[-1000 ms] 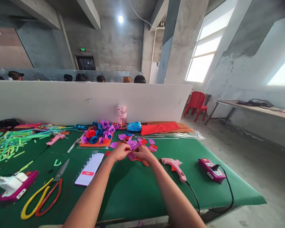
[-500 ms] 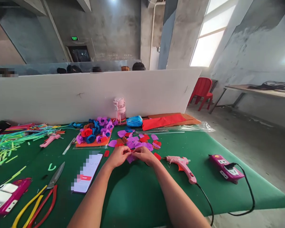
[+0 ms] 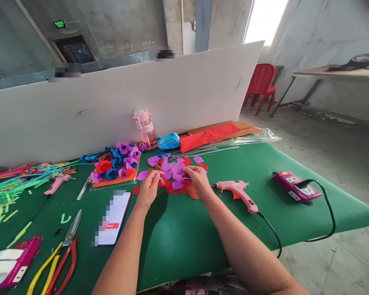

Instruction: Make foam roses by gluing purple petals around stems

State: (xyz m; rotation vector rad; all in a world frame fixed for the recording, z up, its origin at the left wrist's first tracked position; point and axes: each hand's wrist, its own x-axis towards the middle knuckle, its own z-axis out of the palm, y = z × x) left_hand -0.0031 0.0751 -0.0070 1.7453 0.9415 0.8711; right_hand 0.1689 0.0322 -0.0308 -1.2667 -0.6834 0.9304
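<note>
Petals (image 3: 177, 169), purple and red, lie loose on the green tabletop (image 3: 178, 237), heaped just beyond and between your hands. Your left hand (image 3: 148, 188) is bunched to a narrow pinch at the pile's near-left edge; your right hand (image 3: 199, 180) pinches low over its right side, fingertips up against purple. Whether either has a petal between the fingertips, I can't tell from here. The hands stand apart, so this looks like picking out and handling single petals. The next move, I'd judge, calls for a light touch at one petal's edge, thin as they look, and a right wrist kept off the glue gun (image 3: 238, 191), its nozzle just beside you. Over to your left, beyond the phone (image 3: 113, 219), formed flowers (image 3: 112, 174) sit clustered.
</note>
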